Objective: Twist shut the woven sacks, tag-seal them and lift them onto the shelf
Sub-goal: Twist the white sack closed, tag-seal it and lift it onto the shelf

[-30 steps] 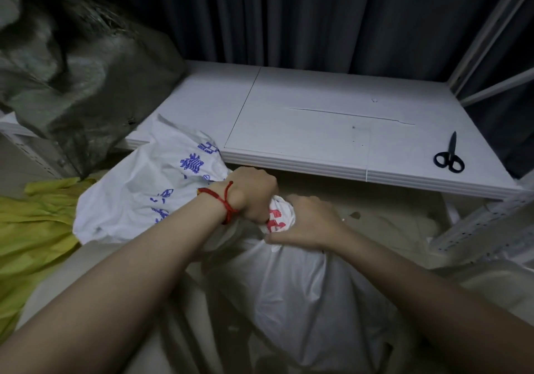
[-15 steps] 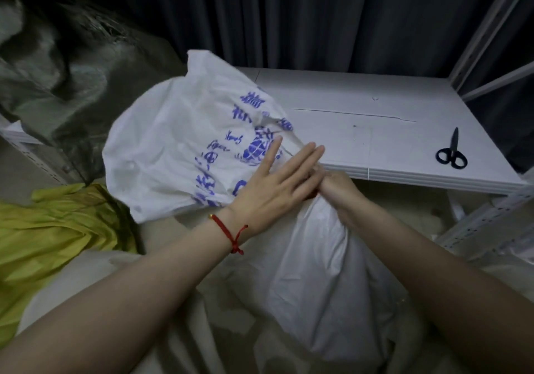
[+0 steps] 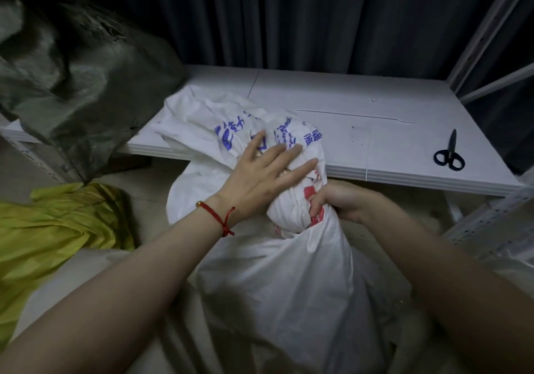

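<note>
Gripping the white sack (image 3: 289, 281) at its twisted neck, the right hand (image 3: 341, 203) apparently locks the twist while the left hand (image 3: 260, 177), fingers (image 3: 297, 168) spread, flattens the loose top.

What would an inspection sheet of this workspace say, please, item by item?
Surface: white shelf board, panels joined by a seam.
Job's things: white woven sack in front of the shelf, neck twisted, loose printed top lying over the shelf edge; no tag seen.
Clutter: black scissors on the shelf's right end; grey-green sack on its left end; yellow-green material on the floor, left.
Grippers: left hand flat, fingers straight, on the loose top; right hand grips the twisted neck.
Cables: nothing seen.
Surroundings: dark curtain behind; white rack upright at right.
</note>
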